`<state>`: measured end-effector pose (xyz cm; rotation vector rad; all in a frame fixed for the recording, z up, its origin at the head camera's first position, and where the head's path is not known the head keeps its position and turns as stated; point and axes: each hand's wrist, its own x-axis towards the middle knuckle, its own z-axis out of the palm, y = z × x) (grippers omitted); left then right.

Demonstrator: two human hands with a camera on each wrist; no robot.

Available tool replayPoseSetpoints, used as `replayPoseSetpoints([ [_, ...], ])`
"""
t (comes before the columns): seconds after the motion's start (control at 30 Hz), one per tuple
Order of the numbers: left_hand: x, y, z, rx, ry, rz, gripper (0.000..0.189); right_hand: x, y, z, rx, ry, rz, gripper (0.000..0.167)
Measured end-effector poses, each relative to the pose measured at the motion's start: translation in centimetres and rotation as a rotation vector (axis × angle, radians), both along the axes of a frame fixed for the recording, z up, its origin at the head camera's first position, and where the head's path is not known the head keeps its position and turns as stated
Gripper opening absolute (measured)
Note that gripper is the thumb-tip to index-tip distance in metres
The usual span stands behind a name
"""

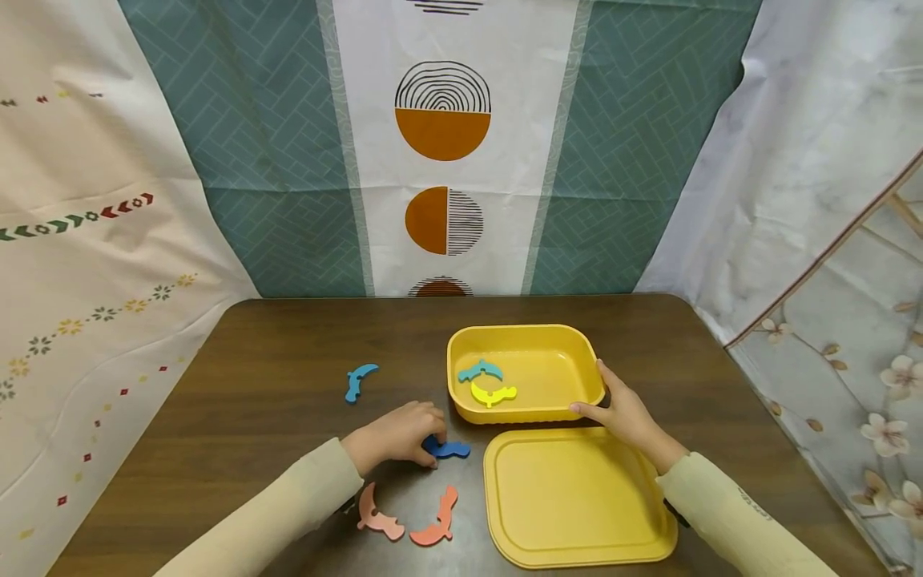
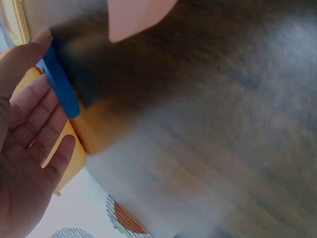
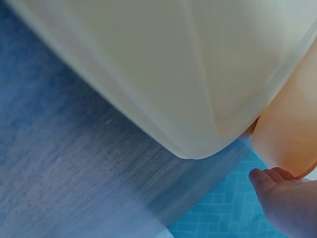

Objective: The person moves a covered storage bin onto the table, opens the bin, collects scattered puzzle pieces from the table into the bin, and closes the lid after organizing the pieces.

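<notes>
My left hand [image 1: 405, 434] pinches a blue curved plastic piece [image 1: 451, 449] between thumb and fingers, just above the table left of the lid. In the left wrist view the blue piece [image 2: 60, 85] stands tilted against the fingers. The right hand [image 1: 629, 413] grips the near right corner of an open yellow box [image 1: 522, 416], thumb on the front side and fingers on the right side. Inside the box lie a teal curved piece [image 1: 481, 369] and a yellow curved piece [image 1: 493, 394]. In the right wrist view the fingers [image 3: 277, 174] touch the box wall [image 3: 287, 124].
A yellow lid [image 1: 577, 497] lies flat in front of the box, under the right wrist. Two curved pieces, one pink [image 1: 378, 515] and one coral [image 1: 437, 521], lie near the left forearm. Another teal-blue piece [image 1: 358, 381] rests farther back on the wooden table [image 1: 288, 344].
</notes>
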<state>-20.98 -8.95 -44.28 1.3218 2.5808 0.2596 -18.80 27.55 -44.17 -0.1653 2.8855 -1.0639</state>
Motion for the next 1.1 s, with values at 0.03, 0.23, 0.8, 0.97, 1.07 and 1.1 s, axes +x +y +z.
replayPoseSetpoints([
  [0.03, 0.0, 0.0, -0.1, -0.001, -0.003, 0.004, 0.024, 0.0, 0.0, 0.0, -0.002, -0.002, 0.001, 0.104],
  [0.23, 0.3, -0.3, -0.1, -0.001, 0.019, 0.009, 0.025, -0.2, -0.2, 0.0, 0.001, -0.004, 0.003, 0.104],
  [0.8, 1.2, -1.3, 0.5, 0.03, 0.073, 0.01, 0.023, 0.1, -0.2, 0.2, -0.002, -0.022, -0.002, 0.105],
  [0.97, 1.6, -1.1, 1.0, 0.062, 0.065, 0.002, 0.022, 0.1, -0.2, 0.1, -0.008, -0.021, -0.004, 0.104],
  [1.07, 2.0, -0.9, 1.3, 0.088, 0.046, -0.003, 0.022, 0.1, -0.1, 0.0, -0.006, -0.013, -0.001, 0.104],
  [1.1, 2.1, -0.8, 1.4, 0.096, 0.041, -0.004, 0.022, 0.1, -0.1, -0.1, -0.005, -0.01, 0.001, 0.104],
])
